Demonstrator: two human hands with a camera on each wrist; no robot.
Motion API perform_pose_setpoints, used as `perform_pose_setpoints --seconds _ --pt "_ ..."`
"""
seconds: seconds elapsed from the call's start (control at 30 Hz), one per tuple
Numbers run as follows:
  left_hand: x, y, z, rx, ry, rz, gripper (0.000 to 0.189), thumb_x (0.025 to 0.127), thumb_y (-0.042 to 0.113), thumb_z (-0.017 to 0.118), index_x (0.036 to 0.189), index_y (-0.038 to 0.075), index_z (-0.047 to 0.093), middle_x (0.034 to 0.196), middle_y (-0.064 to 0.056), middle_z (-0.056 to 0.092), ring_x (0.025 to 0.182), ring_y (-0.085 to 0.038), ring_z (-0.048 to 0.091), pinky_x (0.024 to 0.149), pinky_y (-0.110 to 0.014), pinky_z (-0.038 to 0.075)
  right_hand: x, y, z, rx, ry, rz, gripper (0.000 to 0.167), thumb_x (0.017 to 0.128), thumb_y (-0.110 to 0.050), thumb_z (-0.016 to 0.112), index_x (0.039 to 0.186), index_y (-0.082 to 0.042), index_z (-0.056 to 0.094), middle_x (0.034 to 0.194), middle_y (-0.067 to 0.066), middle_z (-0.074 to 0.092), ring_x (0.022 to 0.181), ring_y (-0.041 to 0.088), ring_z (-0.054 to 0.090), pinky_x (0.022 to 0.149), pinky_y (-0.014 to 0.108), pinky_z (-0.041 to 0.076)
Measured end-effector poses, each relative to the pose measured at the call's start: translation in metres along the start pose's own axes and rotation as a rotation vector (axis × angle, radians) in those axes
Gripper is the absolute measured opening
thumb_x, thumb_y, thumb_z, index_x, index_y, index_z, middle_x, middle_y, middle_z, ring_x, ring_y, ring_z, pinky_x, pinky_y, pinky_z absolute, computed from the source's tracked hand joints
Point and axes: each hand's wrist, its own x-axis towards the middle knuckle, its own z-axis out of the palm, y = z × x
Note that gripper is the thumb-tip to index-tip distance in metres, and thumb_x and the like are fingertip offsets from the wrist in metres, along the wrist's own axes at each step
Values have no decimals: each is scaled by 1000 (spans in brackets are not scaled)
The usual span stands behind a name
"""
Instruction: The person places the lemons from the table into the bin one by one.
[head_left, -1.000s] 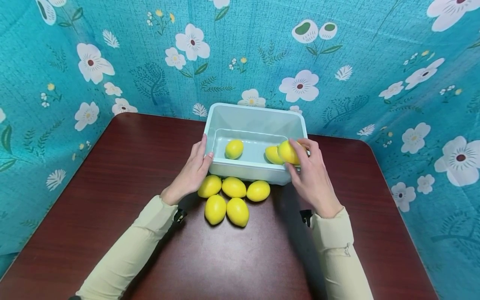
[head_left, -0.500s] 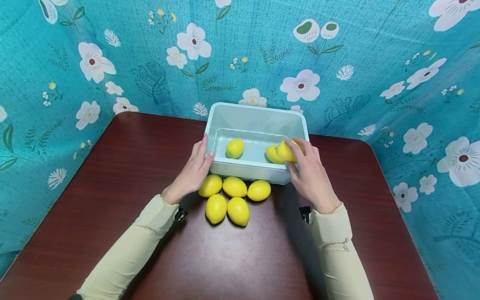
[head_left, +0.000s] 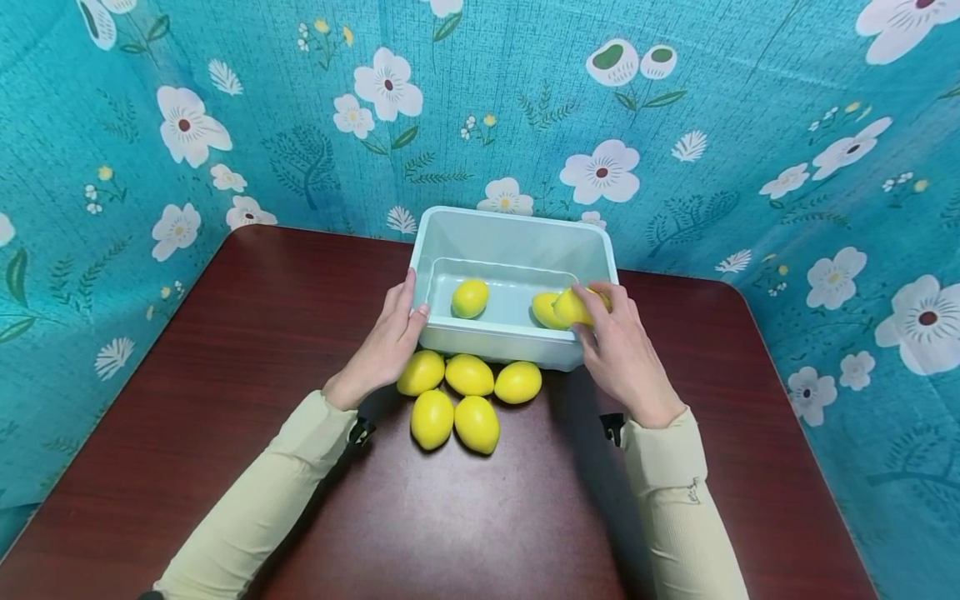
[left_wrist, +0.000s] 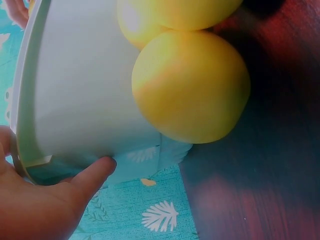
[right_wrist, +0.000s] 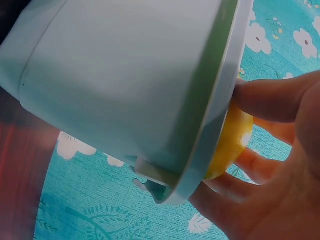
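- Lemons point(head_left: 518, 382), yellow, at least eight: five on the table point(head_left: 480, 533), two in the box point(head_left: 487, 343), one held by the right hand point(head_left: 628, 350)
- Left hand point(head_left: 378, 342): fingers nearly straight along the box's left end, thumb by the near corner, no lemon held; a light, even brace should suit, firm enough to stop sliding, not so firm as to tilt
- Table lemons: three in a row just beside the box's near wall, two in front; round enough to roll if nudged, so best given clearance
- Box, pale blue, standing upright: contents on its floor, a left inside lemon point(head_left: 470, 298) and a right inside lemon point(head_left: 548, 310), apart
- Held lemon point(head_left: 570, 308): near right corner, partly above the rim, overlapping the right inside lemon in view; contact cannot be told
- Right hand: thumb and fingers curled round the held lemon, spread to its girth, thumb tip by the rim; knuckles should clear the rim, and a low, gentle release would spare the neighbour a knock
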Motion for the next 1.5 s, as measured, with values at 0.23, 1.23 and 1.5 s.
perform_pose_setpoints --seconds 0.23,1.23,1.5 --pt "0 0 0 -5 1 3 63 106 33 29 156 9 -3 157 -15 15 138 -31 30 115 -48 27 -1 -1 0 -8 -2 15 46 92 -3 59 137 -3 50 138 22 42 120 39 41 95 54 45" --pt "1 2 -1 -5 4 -1 63 106 32 29 155 9 -3 157 -15 15 138 -29 30 115 -48 27 -15 -22 -10 -25 188 -73 38 90 -14 65 127 -7 61 128 12 55 109 29 47 63 37 53" --pt "1 1 0 -3 8 6 62 106 31 29 155 9 -2 157 -16 16 138 -30 30 115 -48 27 -19 -27 -12 -17 196 -93 39 89 -14 66 128 -7 61 126 12 56 105 27 48 62 35 52"
